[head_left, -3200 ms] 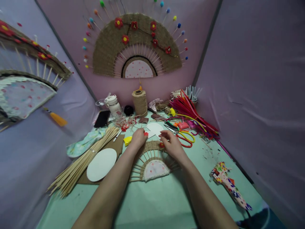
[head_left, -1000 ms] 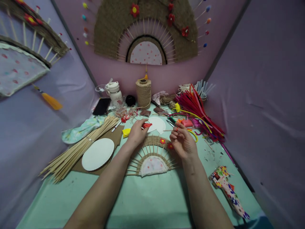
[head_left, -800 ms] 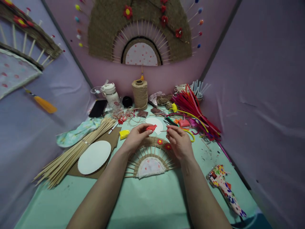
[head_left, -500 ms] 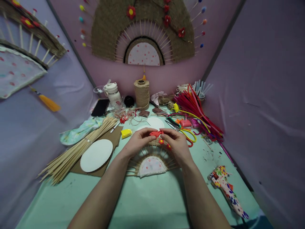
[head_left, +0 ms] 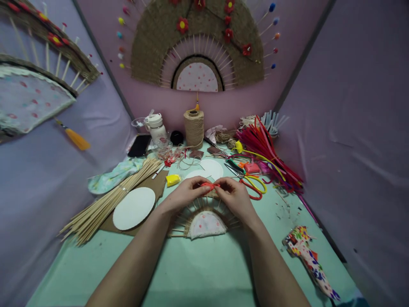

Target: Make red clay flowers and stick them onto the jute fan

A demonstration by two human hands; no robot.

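Note:
Between my two hands is a small piece of red clay, pinched at its edges; its exact shape is partly covered by fingers. My left hand grips its left side with thumb and fingertips. On the right side, the thumb and fingers of my right hand close on it. Below them on the table lies a small handmade fan with thin stick ribs and a white dotted half-round centre. My hands and forearms hide parts of its woven upper band.
Red-and-yellow scissors lie right of my hands. A flower-patterned glue gun rests at front right. Left are bamboo sticks, a white oval and a yellow clay packet. Behind stand a twine spool and a bottle.
The view has shifted slightly, so the scene sits a little further right and lower. Both hands stay on the red clay, with the fingers slightly shifted and the fan's small flowers now covered.

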